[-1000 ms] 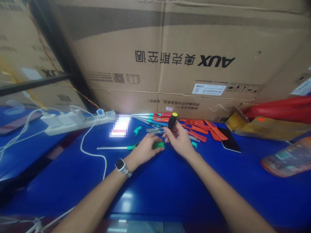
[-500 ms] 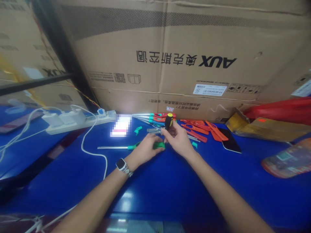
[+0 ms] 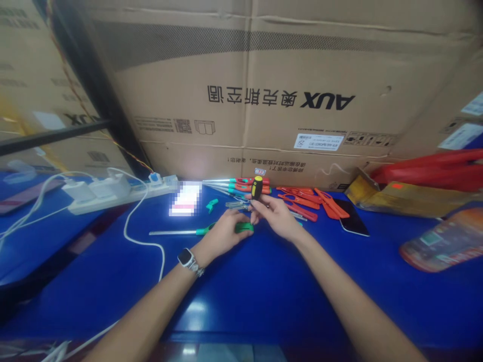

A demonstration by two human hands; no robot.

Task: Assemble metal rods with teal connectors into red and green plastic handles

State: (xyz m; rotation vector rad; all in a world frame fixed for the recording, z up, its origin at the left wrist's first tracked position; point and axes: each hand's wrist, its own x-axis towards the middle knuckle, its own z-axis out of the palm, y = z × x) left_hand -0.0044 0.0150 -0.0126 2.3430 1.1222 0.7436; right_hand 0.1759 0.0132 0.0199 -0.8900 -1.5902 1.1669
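My left hand (image 3: 227, 230), with a watch on its wrist, is closed over a green long-necked lighter (image 3: 246, 228) lying on the blue table. The lighter's metal tube (image 3: 171, 233) points left. In my right hand (image 3: 277, 216) is a screwdriver (image 3: 257, 187) with a black and yellow handle, held upright by the fingers at the lighter's right end. The screwdriver's tip is hidden by the fingers. Behind my hands lie several finished-looking lighters (image 3: 251, 181) with red and green handles. A small turquoise plastic piece (image 3: 212, 205) lies left of them.
Orange-red handle shells (image 3: 332, 203) lie to the right, partly over a dark phone (image 3: 354, 218). A power strip (image 3: 90, 201) with white cables and a lit, blurred-out screen (image 3: 184, 198) stand left. A plastic jar (image 3: 445, 241) lies right. A large carton (image 3: 241, 65) backs the table (image 3: 264, 301).
The view has shifted slightly. My right hand's fingers have shifted a little on the screwdriver, which stays upright. My left hand keeps its hold on the green lighter.
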